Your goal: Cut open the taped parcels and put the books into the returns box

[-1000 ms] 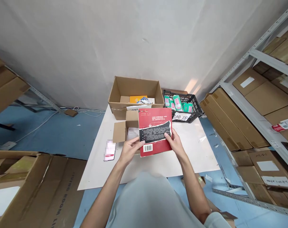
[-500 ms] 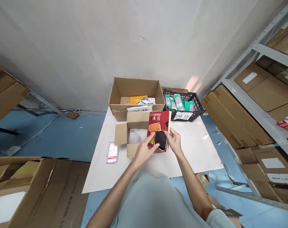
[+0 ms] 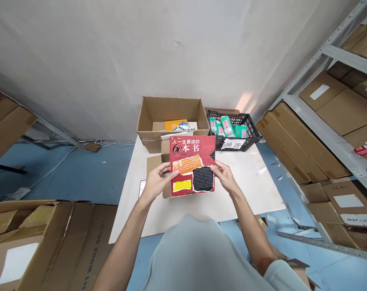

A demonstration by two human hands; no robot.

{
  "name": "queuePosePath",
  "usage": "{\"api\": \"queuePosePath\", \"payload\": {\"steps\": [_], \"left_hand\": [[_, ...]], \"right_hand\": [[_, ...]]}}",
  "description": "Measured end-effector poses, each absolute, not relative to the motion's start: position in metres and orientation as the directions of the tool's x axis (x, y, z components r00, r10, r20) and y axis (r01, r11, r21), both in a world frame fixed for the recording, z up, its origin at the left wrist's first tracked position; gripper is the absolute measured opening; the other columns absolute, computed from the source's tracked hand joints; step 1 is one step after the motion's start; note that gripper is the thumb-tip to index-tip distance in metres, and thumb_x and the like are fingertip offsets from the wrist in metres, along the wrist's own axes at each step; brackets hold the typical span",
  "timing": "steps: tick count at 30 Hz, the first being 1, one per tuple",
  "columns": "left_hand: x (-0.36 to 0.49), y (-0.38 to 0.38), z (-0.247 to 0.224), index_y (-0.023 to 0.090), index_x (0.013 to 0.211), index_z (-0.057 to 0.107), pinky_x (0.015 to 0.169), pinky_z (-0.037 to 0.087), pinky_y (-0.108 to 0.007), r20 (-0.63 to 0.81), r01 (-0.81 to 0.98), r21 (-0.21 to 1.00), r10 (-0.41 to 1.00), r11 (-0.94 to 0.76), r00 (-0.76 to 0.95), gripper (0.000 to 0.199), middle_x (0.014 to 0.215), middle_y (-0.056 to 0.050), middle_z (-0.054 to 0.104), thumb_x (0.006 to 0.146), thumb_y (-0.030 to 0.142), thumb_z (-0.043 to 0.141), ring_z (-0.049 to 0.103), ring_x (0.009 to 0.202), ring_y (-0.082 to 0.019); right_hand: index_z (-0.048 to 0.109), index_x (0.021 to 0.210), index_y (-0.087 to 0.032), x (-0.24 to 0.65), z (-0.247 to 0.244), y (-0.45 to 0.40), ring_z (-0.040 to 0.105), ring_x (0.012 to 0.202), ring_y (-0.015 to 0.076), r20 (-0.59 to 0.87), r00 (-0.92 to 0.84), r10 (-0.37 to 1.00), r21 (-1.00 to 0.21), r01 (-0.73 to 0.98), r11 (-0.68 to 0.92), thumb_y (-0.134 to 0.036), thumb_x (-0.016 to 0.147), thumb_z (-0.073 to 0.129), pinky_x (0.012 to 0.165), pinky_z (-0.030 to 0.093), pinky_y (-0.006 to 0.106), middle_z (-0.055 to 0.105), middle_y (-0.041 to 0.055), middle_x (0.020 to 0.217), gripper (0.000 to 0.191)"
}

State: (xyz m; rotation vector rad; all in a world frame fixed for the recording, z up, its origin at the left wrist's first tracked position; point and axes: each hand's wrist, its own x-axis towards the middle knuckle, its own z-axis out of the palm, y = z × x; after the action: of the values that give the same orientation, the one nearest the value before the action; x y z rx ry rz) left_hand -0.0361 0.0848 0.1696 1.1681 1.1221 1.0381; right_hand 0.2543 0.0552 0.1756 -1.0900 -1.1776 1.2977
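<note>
A red book (image 3: 187,161) faces me with its front cover, which carries white Chinese lettering and orange, black and yellow patches. My left hand (image 3: 157,182) grips its left edge, thumb on the cover and fingers behind. On the right edge, my right hand (image 3: 226,177) pinches it the same way. Behind the book is a small open carton (image 3: 154,162), mostly hidden by it. Farther back stands a large cardboard box (image 3: 173,139) with an orange book (image 3: 173,125) and a blue-and-white book or booklet (image 3: 185,127) inside.
A black plastic crate (image 3: 250,135) with several green-and-pink packs (image 3: 227,126) stands at the back right of the white table (image 3: 246,194). Left of the small carton lies a partly hidden phone-like item (image 3: 141,186). Shelves with cartons (image 3: 325,101) line the right; a big carton (image 3: 77,242) stands lower left.
The book has swung round so its whole front cover faces me. My left hand has moved from the cover to the left edge; my right hand keeps the right edge.
</note>
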Motion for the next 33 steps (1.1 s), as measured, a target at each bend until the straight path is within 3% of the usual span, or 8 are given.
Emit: {"api": "queuePosePath", "payload": {"steps": [5,9,12,15,20,24,27,33], "left_hand": [[-0.045,0.082,0.194,0.021,0.105,0.082,0.105,0.064,-0.044,0.103,0.099,0.989,0.992,-0.109,0.067,0.055,0.114,-0.010,0.085,0.073,0.064,0.095,0.078,0.109,-0.030],[-0.051,0.074,0.205,0.024,0.098,0.083,0.115,0.059,-0.050,0.264,0.120,0.956,0.963,-0.268,0.049,0.040,0.113,-0.008,0.086,0.081,0.060,0.090,0.077,0.122,-0.032],[-0.051,0.071,0.203,0.025,0.087,0.080,0.122,0.054,-0.055,0.367,0.096,0.925,0.930,-0.369,0.030,0.032,0.113,-0.008,0.086,0.091,0.057,0.083,0.071,0.138,-0.033],[-0.052,0.071,0.198,0.024,0.084,0.077,0.123,0.053,-0.057,0.398,0.093,0.913,0.917,-0.396,-0.001,0.034,0.112,-0.011,0.086,0.094,0.056,0.080,0.071,0.138,-0.033],[-0.058,0.073,0.199,0.023,0.094,0.068,0.114,0.059,-0.051,0.318,0.097,0.942,0.947,-0.322,0.049,0.036,0.114,-0.013,0.085,0.090,0.056,0.083,0.075,0.131,-0.032],[-0.063,0.077,0.195,0.025,0.092,0.051,0.091,0.066,-0.039,0.177,0.149,0.971,0.982,-0.185,0.062,0.049,0.106,-0.009,0.083,0.082,0.056,0.089,0.081,0.107,-0.028],[-0.065,0.081,0.188,0.024,0.102,0.060,0.082,0.066,-0.033,0.072,0.140,0.985,0.978,-0.100,0.193,0.049,0.113,-0.010,0.080,0.084,0.061,0.087,0.080,0.105,-0.026],[-0.070,0.085,0.178,0.020,0.143,0.069,0.084,0.069,-0.037,-0.051,0.057,0.998,0.938,0.033,0.342,0.077,0.138,-0.019,0.076,0.090,0.075,0.074,0.077,0.118,-0.032]], "right_hand": [[0.086,0.122,-0.026,0.259,0.198,0.061,0.076,0.121,0.0310,0.125,-0.076,0.989,-0.992,0.027,0.127,-0.063,0.092,0.083,0.109,0.061,0.047,0.085,0.0046,0.123,0.048],[0.088,0.120,-0.031,0.266,0.206,0.062,0.067,0.144,0.0352,0.190,-0.178,0.965,-0.973,0.099,0.210,-0.060,0.092,0.085,0.129,0.045,0.058,0.080,0.0037,0.139,0.040],[0.089,0.114,-0.035,0.265,0.202,0.063,0.052,0.159,0.0321,0.262,-0.237,0.935,-0.950,0.105,0.293,-0.060,0.096,0.082,0.137,0.033,0.059,0.073,0.0011,0.150,0.032],[0.090,0.113,-0.036,0.260,0.193,0.065,0.050,0.161,0.0300,0.288,-0.234,0.929,-0.944,0.094,0.317,-0.063,0.097,0.081,0.137,0.036,0.056,0.070,0.0009,0.155,0.032],[0.084,0.133,-0.034,0.257,0.187,0.064,0.064,0.148,0.0316,0.285,-0.209,0.936,-0.940,0.130,0.315,-0.064,0.096,0.081,0.130,0.047,0.051,0.075,0.0060,0.150,0.047],[0.069,0.155,-0.026,0.255,0.184,0.062,0.075,0.128,0.0310,0.228,-0.131,0.965,-0.955,0.163,0.248,-0.068,0.096,0.079,0.117,0.057,0.047,0.081,0.0097,0.137,0.073],[0.051,0.170,-0.028,0.253,0.181,0.060,0.077,0.116,0.0243,0.171,-0.096,0.981,-0.975,0.128,0.182,-0.065,0.101,0.073,0.111,0.059,0.042,0.081,0.0084,0.136,0.081],[0.084,0.129,-0.025,0.260,0.182,0.052,0.075,0.122,0.0276,0.116,-0.043,0.992,-0.974,0.189,0.122,-0.064,0.105,0.065,0.107,0.060,0.041,0.082,0.0097,0.131,0.050]]}}
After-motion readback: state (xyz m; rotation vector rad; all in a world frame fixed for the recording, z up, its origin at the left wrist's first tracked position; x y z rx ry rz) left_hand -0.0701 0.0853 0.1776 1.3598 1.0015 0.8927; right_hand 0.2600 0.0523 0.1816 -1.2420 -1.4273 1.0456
